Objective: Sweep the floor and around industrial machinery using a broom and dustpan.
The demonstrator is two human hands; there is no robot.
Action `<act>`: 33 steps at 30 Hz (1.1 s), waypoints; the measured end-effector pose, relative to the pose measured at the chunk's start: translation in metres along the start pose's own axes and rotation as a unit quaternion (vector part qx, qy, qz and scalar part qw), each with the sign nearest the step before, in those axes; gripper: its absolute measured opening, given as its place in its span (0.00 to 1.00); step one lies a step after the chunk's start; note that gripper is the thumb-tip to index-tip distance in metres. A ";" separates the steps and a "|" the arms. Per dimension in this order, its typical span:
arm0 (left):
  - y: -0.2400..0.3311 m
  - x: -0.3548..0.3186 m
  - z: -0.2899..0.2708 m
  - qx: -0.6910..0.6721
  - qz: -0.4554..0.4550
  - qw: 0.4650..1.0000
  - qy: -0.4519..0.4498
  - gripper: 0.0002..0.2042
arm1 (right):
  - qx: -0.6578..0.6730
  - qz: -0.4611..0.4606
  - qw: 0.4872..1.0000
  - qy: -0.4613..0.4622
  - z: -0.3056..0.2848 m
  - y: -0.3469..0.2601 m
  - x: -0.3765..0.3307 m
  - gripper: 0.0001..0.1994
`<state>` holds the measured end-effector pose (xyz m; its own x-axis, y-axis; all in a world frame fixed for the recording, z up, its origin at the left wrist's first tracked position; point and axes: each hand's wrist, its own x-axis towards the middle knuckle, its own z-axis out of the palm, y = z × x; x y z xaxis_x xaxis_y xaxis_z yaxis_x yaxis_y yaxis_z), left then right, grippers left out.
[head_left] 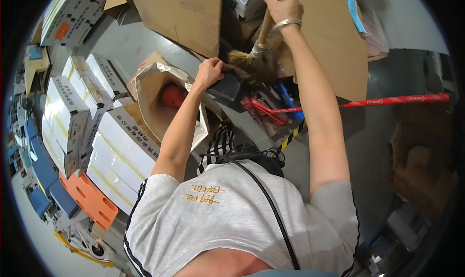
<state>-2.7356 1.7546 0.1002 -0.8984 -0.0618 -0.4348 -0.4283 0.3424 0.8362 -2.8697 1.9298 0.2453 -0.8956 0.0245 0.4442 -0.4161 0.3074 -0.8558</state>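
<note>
My right hand (286, 9), with a bracelet at its wrist, is wrapped round the wooden handle of a straw broom (265, 30). The broom is tilted, and its bristles point down and look smeared by motion. Left of the bristles, my left hand (209, 73) is closed at the edge of a black dustpan (225, 86). Just beside that hand stands an open paper sack (151, 85) with a red object (172, 97) inside. Below the broom lies a red brush (264, 108) on a long red pole (397, 100), next to a blue item (285, 94) that is partly hidden.
Large cardboard sheets (177, 15) stand ahead, with a blue face mask (355, 16) by the right one. White strapped boxes (121, 148) are stacked at left, near an orange slotted plate (89, 199). Yellow-black tape (293, 135) marks the floor. A black cable (271, 204) crosses my shirt.
</note>
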 end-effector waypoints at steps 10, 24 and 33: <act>-0.006 0.006 0.003 0.056 -0.004 0.998 -0.033 0.11 | -0.246 0.092 0.958 0.116 -0.017 0.012 0.010 0.21; 0.012 0.025 0.030 0.078 0.084 0.993 0.031 0.10 | -0.295 0.170 0.939 0.053 0.002 0.089 0.034 0.30; 0.011 0.054 0.070 -0.057 0.116 0.992 -0.009 0.18 | -0.093 0.208 0.973 -0.040 -0.022 0.126 -0.005 0.28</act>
<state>-2.7818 1.8202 0.0626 -0.9726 0.0229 -0.2312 -0.2194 0.2375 0.9463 -2.9140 1.9893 0.1416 -0.9929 0.1111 0.0418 0.0133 0.4538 -0.8910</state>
